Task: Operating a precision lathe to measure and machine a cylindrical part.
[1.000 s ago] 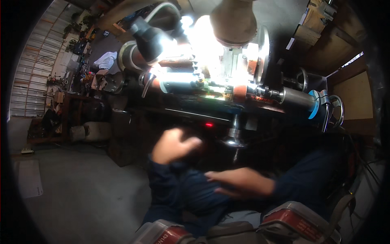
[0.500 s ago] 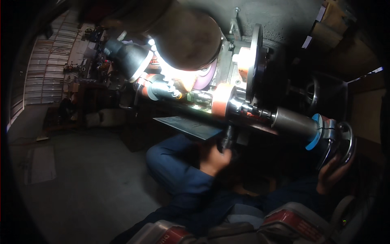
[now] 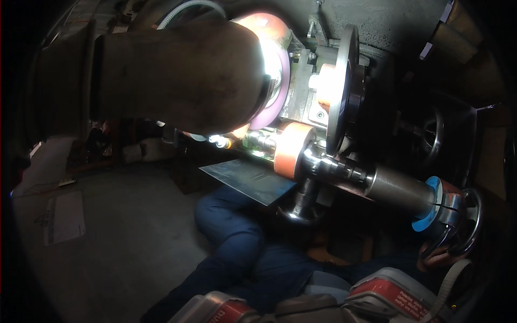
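My left hand is hidden beneath a metal plate [image 3: 245, 178] near a chrome lower handwheel [image 3: 295, 213]; its dark blue sleeve shows. My right hand [image 3: 433, 257] is mostly hidden, its fingers closed on a chrome handwheel [image 3: 473, 226] at the right. That wheel sits at the end of a grey steel cylinder [image 3: 399, 192] with a blue collar [image 3: 423, 220]. Along the same axis are a steel spindle [image 3: 328, 164] and an orange ring [image 3: 291, 152]. Behind them stands a brightly lit purple grinding wheel [image 3: 274, 105].
A large dark housing [image 3: 167, 78] fills the upper left. A tall steel disc [image 3: 341, 91] stands over the machine, with another handwheel [image 3: 433, 134] farther right. Concrete floor [image 3: 124, 220] lies at the left, with a pale board [image 3: 64, 218] on it.
Both hands moved away from my lap to the machine; the right took the handwheel, the left passed out of sight under the plate. The view shifted, and the dark housing now looms larger.
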`<state>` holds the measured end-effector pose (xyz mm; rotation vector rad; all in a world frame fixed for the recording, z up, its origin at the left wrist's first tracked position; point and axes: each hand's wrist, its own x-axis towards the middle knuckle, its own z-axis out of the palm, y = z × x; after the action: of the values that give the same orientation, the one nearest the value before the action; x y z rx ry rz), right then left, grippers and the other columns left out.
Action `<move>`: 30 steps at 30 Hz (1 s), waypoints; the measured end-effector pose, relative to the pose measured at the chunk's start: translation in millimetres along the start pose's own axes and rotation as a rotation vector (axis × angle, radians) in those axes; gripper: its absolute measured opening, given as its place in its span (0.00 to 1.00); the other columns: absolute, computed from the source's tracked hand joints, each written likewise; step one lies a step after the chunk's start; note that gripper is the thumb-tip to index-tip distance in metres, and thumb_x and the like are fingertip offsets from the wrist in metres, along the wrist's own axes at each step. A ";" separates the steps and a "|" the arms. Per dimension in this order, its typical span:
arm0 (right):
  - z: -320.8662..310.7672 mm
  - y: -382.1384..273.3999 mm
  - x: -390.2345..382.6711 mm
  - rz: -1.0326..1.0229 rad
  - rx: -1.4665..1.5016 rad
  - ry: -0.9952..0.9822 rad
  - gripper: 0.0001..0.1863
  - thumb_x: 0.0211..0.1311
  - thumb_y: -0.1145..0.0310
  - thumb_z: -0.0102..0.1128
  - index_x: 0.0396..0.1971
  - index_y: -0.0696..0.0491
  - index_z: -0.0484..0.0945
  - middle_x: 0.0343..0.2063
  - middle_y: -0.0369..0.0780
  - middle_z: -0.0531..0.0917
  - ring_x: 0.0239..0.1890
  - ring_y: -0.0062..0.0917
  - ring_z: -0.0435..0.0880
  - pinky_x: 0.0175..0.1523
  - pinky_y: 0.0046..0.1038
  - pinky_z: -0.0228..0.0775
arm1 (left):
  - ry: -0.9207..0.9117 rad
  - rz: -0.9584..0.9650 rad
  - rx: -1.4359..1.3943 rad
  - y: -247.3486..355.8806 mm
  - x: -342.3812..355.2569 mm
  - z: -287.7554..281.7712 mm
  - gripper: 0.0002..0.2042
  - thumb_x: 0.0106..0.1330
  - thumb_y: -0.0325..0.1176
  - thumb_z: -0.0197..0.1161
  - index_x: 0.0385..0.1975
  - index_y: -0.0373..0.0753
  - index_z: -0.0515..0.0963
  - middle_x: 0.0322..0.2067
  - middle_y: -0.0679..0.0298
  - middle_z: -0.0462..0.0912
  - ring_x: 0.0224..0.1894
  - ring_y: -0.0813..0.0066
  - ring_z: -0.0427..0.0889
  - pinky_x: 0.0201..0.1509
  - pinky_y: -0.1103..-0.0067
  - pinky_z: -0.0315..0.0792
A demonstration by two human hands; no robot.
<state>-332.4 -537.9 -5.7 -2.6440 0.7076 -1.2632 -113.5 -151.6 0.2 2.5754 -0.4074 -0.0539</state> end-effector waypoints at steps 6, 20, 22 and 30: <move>-0.8 -0.2 -4.7 0.002 -0.016 0.019 0.29 0.69 0.57 0.40 0.59 0.65 0.61 0.53 0.55 0.70 0.57 0.42 0.70 0.61 0.36 0.58 | -0.199 -0.085 -0.209 16.1 -117.8 69.0 0.20 0.55 0.40 0.63 0.43 0.33 0.73 0.35 0.56 0.78 0.38 0.63 0.79 0.45 0.71 0.72; -2.1 0.5 -6.0 0.003 -0.015 0.024 0.28 0.69 0.57 0.38 0.59 0.65 0.61 0.52 0.55 0.71 0.56 0.42 0.71 0.60 0.36 0.60 | -0.230 -0.082 -0.200 1.7 -133.1 75.3 0.20 0.59 0.38 0.60 0.49 0.34 0.71 0.41 0.56 0.76 0.45 0.63 0.76 0.51 0.72 0.69; -2.9 1.2 -5.9 0.001 -0.016 0.028 0.28 0.69 0.57 0.38 0.59 0.65 0.61 0.52 0.55 0.71 0.56 0.42 0.71 0.60 0.36 0.60 | -0.236 -0.074 -0.197 0.3 -134.0 75.6 0.20 0.59 0.38 0.60 0.49 0.35 0.71 0.42 0.56 0.76 0.46 0.63 0.75 0.52 0.72 0.69; -1.9 2.3 -5.6 -0.004 -0.029 0.032 0.28 0.69 0.57 0.37 0.59 0.65 0.61 0.52 0.55 0.72 0.56 0.42 0.72 0.60 0.36 0.61 | -0.251 -0.058 -0.189 -6.5 -136.4 77.3 0.21 0.61 0.37 0.58 0.53 0.35 0.69 0.46 0.56 0.75 0.50 0.63 0.74 0.55 0.72 0.67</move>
<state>-337.7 -537.1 -9.1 -2.6548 0.7313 -1.3087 -250.9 -144.1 -75.2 2.3990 -0.3987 -0.4202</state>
